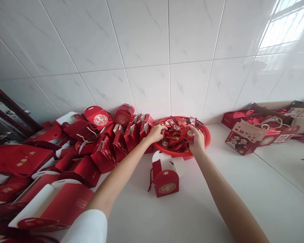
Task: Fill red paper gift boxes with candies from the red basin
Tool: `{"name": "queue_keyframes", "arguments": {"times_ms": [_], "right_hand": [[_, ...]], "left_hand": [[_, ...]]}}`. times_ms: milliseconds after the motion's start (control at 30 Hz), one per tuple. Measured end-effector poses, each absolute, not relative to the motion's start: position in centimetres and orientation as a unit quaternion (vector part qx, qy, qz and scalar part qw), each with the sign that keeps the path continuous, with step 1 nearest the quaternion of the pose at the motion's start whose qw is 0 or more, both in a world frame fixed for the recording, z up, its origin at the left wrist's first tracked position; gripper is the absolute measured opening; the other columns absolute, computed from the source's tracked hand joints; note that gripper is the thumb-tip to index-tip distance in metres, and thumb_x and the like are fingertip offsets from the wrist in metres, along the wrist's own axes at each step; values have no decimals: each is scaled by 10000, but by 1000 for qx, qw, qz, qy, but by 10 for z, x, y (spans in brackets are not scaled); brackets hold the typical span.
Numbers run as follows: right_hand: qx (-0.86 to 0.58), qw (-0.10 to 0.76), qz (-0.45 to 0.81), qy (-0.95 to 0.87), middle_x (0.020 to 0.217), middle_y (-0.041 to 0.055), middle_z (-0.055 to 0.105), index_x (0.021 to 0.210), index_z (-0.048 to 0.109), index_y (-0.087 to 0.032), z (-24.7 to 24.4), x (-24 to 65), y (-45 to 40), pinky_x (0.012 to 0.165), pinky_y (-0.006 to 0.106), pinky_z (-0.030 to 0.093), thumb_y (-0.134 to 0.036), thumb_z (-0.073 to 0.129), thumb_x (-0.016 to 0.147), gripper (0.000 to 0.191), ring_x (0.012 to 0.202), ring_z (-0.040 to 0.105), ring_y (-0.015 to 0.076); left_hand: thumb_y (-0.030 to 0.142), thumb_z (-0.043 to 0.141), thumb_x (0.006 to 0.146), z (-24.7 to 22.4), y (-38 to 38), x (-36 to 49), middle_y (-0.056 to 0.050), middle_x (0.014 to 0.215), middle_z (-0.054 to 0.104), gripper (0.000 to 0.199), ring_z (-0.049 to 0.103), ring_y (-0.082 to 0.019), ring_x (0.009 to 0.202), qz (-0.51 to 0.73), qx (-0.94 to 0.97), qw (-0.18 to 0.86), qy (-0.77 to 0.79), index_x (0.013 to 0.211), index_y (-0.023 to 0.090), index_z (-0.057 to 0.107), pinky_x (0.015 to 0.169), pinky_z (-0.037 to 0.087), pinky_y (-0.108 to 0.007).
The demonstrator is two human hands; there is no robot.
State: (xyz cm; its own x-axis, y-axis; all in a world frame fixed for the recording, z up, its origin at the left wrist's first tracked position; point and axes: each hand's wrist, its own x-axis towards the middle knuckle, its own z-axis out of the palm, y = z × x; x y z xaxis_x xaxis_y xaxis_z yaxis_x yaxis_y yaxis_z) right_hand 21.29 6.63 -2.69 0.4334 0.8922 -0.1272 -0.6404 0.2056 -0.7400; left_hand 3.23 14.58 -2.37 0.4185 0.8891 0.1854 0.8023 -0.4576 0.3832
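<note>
A red plastic basin full of red-wrapped candies stands against the tiled wall. Over its left rim, my left hand reaches in with fingers curled together at the candies; what they grip, if anything, is too small to make out. At the basin's right side, my right hand is closed on a red candy packet with a round pale label. In front of the basin, between my forearms, sits a small red gift box with its white-lined flaps up and a red cord hanging at its left.
Several red gift boxes crowd the counter on the left, many with open tops. At the right stand a printed paper gift bag and a cardboard carton. A white tiled wall bounds the back.
</note>
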Motion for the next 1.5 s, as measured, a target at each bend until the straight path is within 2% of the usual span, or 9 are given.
{"name": "queue_keyframes", "arguments": {"times_ms": [200,300,467,700,833,933,1100,1333,1500], "right_hand": [[-377,754,513,-159,677,-37,705,721,685,-212,-23,212,63,481,228,515,-231,775,592,159,605,667,143],[-384,751,514,-159,694,-40,712,735,686,-214,-22,211,63,482,229,514,-232,777,603,162,625,676,145],[-369,752,525,-152,693,-47,710,741,694,-212,-25,212,66,489,227,526,-223,754,639,119,626,674,137],[-360,746,538,-160,713,-53,719,770,672,-226,-35,216,74,486,245,545,-260,764,681,132,619,684,148],[-346,747,542,-167,742,-43,723,784,670,-231,-39,216,78,522,251,573,-280,752,706,122,686,701,158],[-341,748,544,-169,773,-40,732,791,688,-234,-40,216,78,529,252,582,-280,746,708,111,725,707,163],[-361,743,531,-189,784,-31,736,781,688,-233,-40,217,76,433,211,530,-297,752,704,119,741,717,169],[-345,745,542,-181,821,-37,744,798,707,-234,-43,218,79,504,224,569,-293,750,703,120,759,714,159],[-348,750,531,-188,788,-37,739,776,686,-237,-45,218,81,535,237,581,-306,760,704,124,773,720,175]], "left_hand": [[20,540,771,-30,148,22,-74,1020,728,449,692,-174,888,306,816,235,431,1186,137,668,784,576,-287],[21,578,734,-31,147,21,-70,973,739,461,691,-182,893,366,792,305,382,1170,141,669,811,576,-317],[22,584,725,-28,139,25,-77,1024,744,492,690,-206,975,370,787,325,372,1192,153,668,872,563,-344],[52,532,766,-21,127,23,-83,1149,736,410,708,-196,871,267,823,245,437,1107,162,731,889,568,-360],[6,453,784,-9,123,22,-84,1156,739,461,691,-215,1047,201,836,139,491,1110,159,741,979,521,-323],[26,470,806,0,121,23,-80,1147,743,436,670,-237,1111,95,845,80,520,1103,182,749,963,514,-311],[1,573,708,2,120,33,-100,1064,752,425,680,-279,1046,-11,841,56,538,1007,218,781,853,529,-313],[62,664,676,-3,128,43,-116,1141,709,440,535,-293,1260,-71,830,21,553,1065,242,765,1088,392,-389],[108,727,620,-9,140,41,-138,1051,726,313,597,-306,1163,-83,829,29,553,915,202,776,1024,454,-385]]}}
